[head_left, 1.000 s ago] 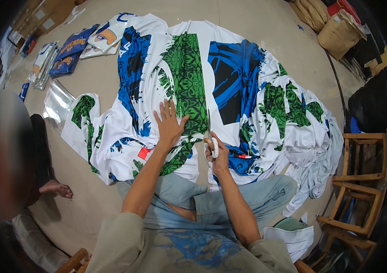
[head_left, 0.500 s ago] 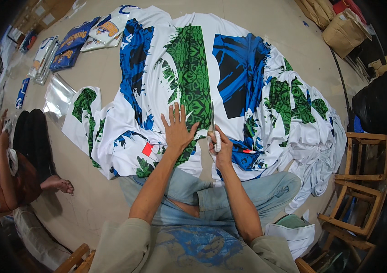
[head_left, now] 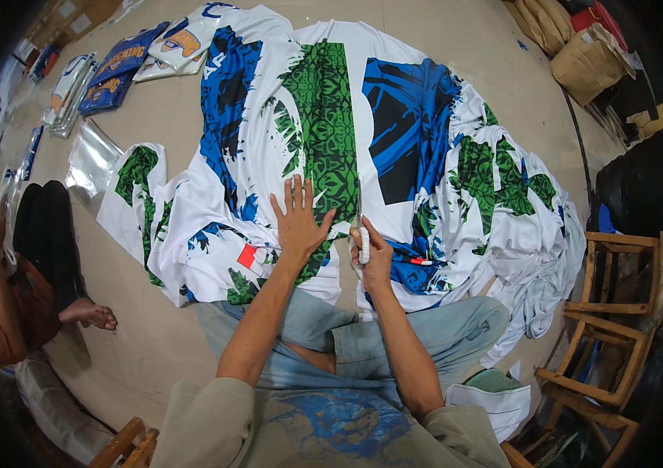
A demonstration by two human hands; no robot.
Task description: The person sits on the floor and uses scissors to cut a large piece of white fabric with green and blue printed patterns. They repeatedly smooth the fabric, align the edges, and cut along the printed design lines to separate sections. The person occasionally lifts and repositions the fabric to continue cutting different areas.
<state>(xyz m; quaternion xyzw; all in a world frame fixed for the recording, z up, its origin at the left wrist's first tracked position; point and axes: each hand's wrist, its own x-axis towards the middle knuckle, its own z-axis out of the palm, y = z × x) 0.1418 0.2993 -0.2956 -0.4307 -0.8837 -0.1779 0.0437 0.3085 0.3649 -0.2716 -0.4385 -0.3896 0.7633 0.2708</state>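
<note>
Across the floor in front of me lies a large printed fabric sheet [head_left: 331, 140], white with green patterned and blue-black panels. My left hand [head_left: 300, 228] presses flat on it, fingers spread, at the lower end of the green strip. In my right hand [head_left: 377, 256] is a pair of scissors [head_left: 364, 246] with white-wrapped handles. Their thin blades point away from me along the white gap right of the green strip. Nearer to me, below the scissors, the fabric is parted and bare floor shows between the two edges. Whether the blades are apart is hard to make out.
Bunched printed fabric [head_left: 534, 234] lies to the right, beside wooden stools [head_left: 616, 308]. Packed folded shirts [head_left: 125, 58] and clear plastic bags [head_left: 91, 160] are at the left. Another person [head_left: 15, 296] sits there, handling clear plastic. Brown paper bags [head_left: 590, 62] stand far right.
The whole view has shifted slightly left. My left hand stays flat and my right hand keeps the scissors at the cut. The other person has lifted clear plastic.
</note>
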